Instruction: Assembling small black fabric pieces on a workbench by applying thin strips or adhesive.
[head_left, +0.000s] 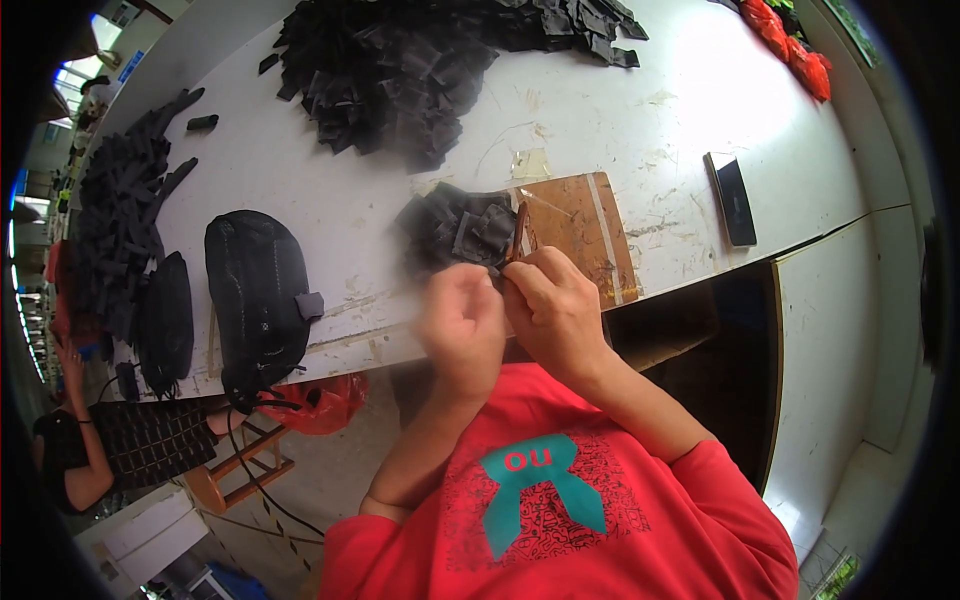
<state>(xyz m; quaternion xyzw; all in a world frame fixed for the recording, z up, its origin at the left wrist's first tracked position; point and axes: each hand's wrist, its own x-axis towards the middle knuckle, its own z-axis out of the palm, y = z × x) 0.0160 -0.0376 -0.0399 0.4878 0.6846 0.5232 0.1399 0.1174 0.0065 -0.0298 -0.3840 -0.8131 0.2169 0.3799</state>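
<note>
My left hand (pixel 465 320), blurred by motion, has its fingers curled, with thumb and fingertips pinched together at the near edge of a small heap of black fabric pieces (pixel 470 228). Beside it, nearly touching, my right hand (pixel 552 305) is closed in a pinch over the front of a brown board (pixel 585 220). A speck of something dark shows between the fingertips of both hands, too small to name. A thin reddish-brown stick-like thing (pixel 520 228) rises from the right fingertips between heap and board; whether I grip it is hidden.
A large pile of black fabric pieces (pixel 390 70) covers the table's far side; another pile (pixel 120 210) lies left. Nearer stand a black bag (pixel 258 290) and a dark phone-like slab (pixel 732 200) at right. A person's arm (pixel 75 380) and wooden stool (pixel 240 470) are at left.
</note>
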